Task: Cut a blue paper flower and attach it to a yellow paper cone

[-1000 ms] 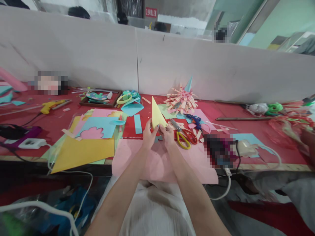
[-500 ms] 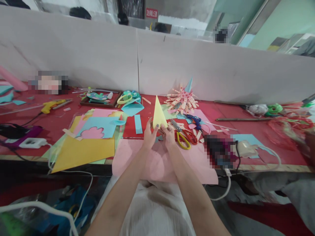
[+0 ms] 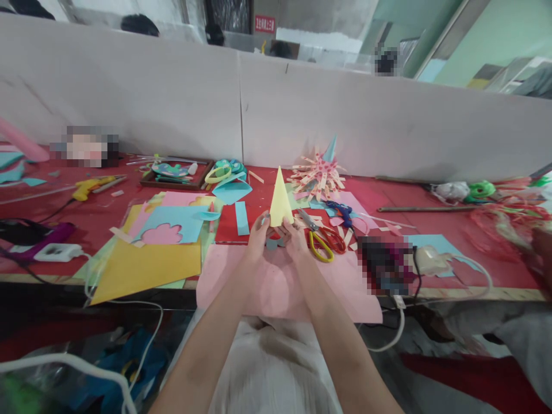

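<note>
A pale yellow paper cone stands point up between my two hands. The fingers of my left hand are closed on its lower left edge. My right hand pinches the lower right part, with a fingertip on the cone's front. Below the fingers, small grey-blue scraps lie by the pink paper. Yellow-handled scissors lie just right of my right hand. Behind them stands a fringed pink paper piece with a blue cone on top.
Yellow card and blue paper lie at the left. A brown tray and a yellow glue gun are further back. A blue glue gun, a white plug and a stick lie right. A white partition stands behind.
The yellow cone has shifted slightly right and stands more upright. My left hand's fingers have moved lower along its edge, and more of the grey-blue scraps shows.
</note>
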Demonstrator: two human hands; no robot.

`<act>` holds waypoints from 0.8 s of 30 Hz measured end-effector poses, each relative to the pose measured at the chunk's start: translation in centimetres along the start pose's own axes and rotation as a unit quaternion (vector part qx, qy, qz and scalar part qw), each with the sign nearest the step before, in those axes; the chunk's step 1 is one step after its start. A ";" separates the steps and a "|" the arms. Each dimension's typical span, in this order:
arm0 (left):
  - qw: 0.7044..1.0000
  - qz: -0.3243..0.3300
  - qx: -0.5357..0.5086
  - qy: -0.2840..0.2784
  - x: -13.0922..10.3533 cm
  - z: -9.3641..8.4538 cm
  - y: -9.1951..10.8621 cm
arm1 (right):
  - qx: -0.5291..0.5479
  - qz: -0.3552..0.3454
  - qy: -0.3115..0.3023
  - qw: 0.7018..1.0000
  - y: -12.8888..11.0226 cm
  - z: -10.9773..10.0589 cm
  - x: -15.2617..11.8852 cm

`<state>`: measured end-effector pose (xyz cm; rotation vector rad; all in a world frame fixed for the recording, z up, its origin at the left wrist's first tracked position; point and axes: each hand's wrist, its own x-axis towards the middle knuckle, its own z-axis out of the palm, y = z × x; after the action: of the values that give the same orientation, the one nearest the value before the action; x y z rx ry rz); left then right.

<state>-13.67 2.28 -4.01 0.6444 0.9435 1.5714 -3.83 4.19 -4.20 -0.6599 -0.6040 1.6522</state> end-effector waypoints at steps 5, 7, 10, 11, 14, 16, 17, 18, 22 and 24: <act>0.996 0.011 -0.085 0.007 0.2 -1.0 0.2 | -0.007 -0.003 -0.025 1.000 0.3 0.0 0.0; 0.995 0.004 -0.104 0.005 0.3 -1.2 0.2 | -0.008 0.002 -0.033 0.999 0.4 0.0 -0.1; 0.994 0.004 -0.113 0.008 0.4 -1.2 0.1 | -0.017 0.007 -0.026 1.000 0.6 0.1 -0.1; 0.994 0.005 -0.113 0.008 0.4 -1.2 0.1 | -0.021 0.006 -0.019 1.000 0.6 0.1 0.0; 0.994 0.012 -0.109 0.000 0.3 -1.1 0.2 | -0.029 0.003 0.004 1.000 0.6 -0.1 0.1; 0.995 0.019 -0.101 -0.013 0.1 -0.9 0.4 | -0.029 0.000 0.018 0.999 0.5 -0.1 0.3; 0.995 0.021 -0.094 -0.020 0.0 -0.8 0.5 | -0.029 -0.002 0.025 0.999 0.5 -0.1 0.3; 0.996 0.022 -0.087 -0.025 -0.1 -0.7 0.5 | -0.027 -0.007 0.032 0.999 0.5 -0.1 0.3; 0.998 0.026 -0.064 -0.009 -0.1 -0.5 0.4 | -0.026 -0.018 0.041 0.999 0.4 0.1 0.2; 0.998 0.030 -0.060 0.012 0.0 -0.6 0.3 | -0.035 -0.013 0.028 0.999 0.2 0.1 0.0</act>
<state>-14.36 2.15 -4.06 0.5751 0.8458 1.6793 -4.09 4.15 -4.28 -0.7436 -0.6302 1.5881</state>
